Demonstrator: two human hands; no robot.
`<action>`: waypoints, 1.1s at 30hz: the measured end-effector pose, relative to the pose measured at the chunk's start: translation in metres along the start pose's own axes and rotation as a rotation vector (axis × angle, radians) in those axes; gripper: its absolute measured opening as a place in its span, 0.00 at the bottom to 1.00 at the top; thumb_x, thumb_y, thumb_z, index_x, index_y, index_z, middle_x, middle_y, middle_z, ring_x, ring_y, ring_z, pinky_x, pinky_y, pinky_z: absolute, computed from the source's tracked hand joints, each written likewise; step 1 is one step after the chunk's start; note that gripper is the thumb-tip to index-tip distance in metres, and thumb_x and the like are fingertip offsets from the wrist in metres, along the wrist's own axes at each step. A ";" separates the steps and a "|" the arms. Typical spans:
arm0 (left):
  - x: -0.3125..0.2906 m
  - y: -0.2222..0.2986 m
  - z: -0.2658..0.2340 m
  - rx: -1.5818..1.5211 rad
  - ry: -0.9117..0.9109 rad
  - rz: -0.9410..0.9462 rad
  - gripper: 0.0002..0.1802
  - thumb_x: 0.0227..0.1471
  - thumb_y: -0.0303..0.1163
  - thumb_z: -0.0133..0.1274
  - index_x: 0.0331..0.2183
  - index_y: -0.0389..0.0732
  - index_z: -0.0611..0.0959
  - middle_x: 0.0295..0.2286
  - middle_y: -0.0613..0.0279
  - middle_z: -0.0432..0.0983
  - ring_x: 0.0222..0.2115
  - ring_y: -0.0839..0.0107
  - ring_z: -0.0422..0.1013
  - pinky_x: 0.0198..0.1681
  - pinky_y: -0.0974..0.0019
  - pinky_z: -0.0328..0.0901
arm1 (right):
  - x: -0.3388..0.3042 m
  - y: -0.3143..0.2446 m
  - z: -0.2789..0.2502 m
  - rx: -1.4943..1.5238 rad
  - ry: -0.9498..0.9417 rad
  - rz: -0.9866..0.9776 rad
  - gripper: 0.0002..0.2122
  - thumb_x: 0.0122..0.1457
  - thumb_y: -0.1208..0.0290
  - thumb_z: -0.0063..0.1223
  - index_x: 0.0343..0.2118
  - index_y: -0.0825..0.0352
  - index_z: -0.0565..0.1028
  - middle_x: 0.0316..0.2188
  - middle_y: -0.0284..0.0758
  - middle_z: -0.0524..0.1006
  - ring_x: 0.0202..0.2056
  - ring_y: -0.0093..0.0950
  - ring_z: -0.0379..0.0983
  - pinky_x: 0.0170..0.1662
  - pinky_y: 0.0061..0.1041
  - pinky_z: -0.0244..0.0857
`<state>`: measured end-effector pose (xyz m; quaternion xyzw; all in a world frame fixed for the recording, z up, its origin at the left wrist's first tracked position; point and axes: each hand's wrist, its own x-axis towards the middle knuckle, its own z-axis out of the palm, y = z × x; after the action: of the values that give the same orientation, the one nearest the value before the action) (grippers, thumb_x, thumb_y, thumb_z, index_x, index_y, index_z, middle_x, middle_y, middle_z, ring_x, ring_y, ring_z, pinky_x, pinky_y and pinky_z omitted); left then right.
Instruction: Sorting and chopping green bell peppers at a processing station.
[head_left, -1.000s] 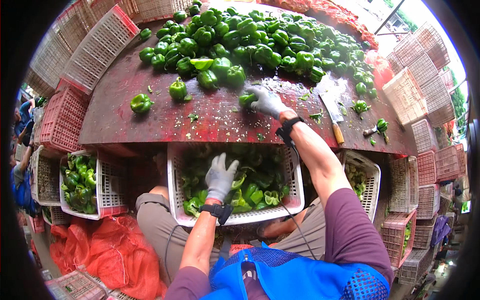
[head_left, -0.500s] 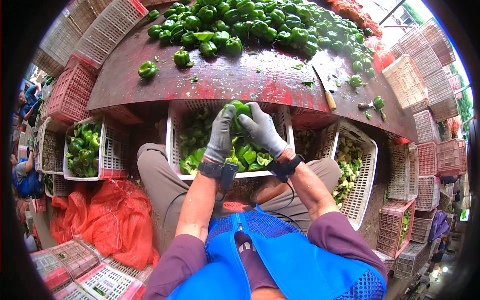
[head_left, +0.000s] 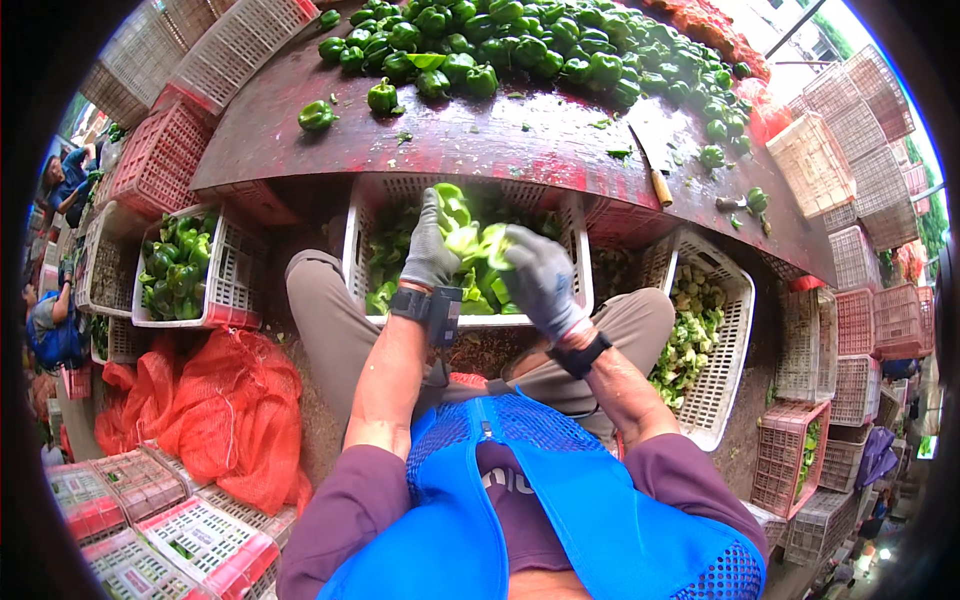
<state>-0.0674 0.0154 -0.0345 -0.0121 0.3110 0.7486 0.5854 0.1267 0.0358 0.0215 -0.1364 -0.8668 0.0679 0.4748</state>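
In its grey glove, my left hand (head_left: 430,252) grips a broken-open green bell pepper half (head_left: 453,208), its pale inside showing. My right hand (head_left: 543,278), gloved too, is closed on another green pepper piece (head_left: 493,246) with a pale core side. The two pieces are close together; whether they still join is unclear. Both hands are above a white plastic crate (head_left: 353,245) that holds opened green peppers (head_left: 485,290). Whole green peppers (head_left: 540,55) are heaped on the dark tabletop (head_left: 300,155) beyond.
A knife (head_left: 657,180) with a wooden handle lies on the tabletop. To the right, a white crate (head_left: 735,350) holds pale pepper cores. At left are a crate of green peppers (head_left: 178,262) and red mesh sacks (head_left: 220,410). Stacked crates (head_left: 855,385) line the right. Other people (head_left: 55,335) are at far left.
The pepper, whole-looking between both hands before, is now opened into pieces. My right hand has moved down and turned away from the left. The view has shifted slightly.
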 end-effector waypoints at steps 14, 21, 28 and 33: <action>-0.052 -0.013 0.038 0.389 -0.212 0.110 0.18 0.65 0.35 0.48 0.54 0.40 0.74 0.44 0.58 0.76 0.42 0.74 0.73 0.47 0.70 0.69 | 0.015 0.006 0.003 0.118 -0.088 0.436 0.23 0.54 0.68 0.62 0.52 0.65 0.68 0.50 0.48 0.73 0.49 0.44 0.73 0.46 0.34 0.71; -0.043 -0.031 0.029 1.117 -0.200 0.427 0.23 0.57 0.24 0.54 0.54 0.41 0.76 0.48 0.54 0.76 0.46 0.70 0.73 0.51 0.68 0.67 | 0.023 0.020 0.002 0.037 -0.487 0.805 0.23 0.57 0.59 0.59 0.51 0.64 0.69 0.36 0.49 0.79 0.39 0.49 0.77 0.41 0.42 0.70; -0.045 -0.029 0.031 1.378 -0.305 0.680 0.24 0.53 0.24 0.55 0.53 0.39 0.76 0.49 0.54 0.76 0.47 0.68 0.73 0.51 0.66 0.67 | 0.002 0.041 0.021 -0.061 -0.449 0.600 0.16 0.54 0.69 0.59 0.44 0.64 0.68 0.28 0.46 0.77 0.33 0.48 0.76 0.34 0.43 0.69; -0.045 -0.017 0.018 1.089 -0.346 0.175 0.23 0.52 0.21 0.52 0.52 0.38 0.77 0.43 0.61 0.79 0.41 0.76 0.74 0.47 0.70 0.69 | -0.002 0.033 0.017 0.136 -0.474 0.723 0.14 0.54 0.68 0.60 0.40 0.65 0.71 0.28 0.44 0.78 0.30 0.40 0.78 0.33 0.35 0.70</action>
<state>-0.0325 -0.0125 -0.0102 0.4392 0.5511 0.5174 0.4855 0.1190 0.0668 0.0022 -0.3802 -0.8419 0.3160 0.2162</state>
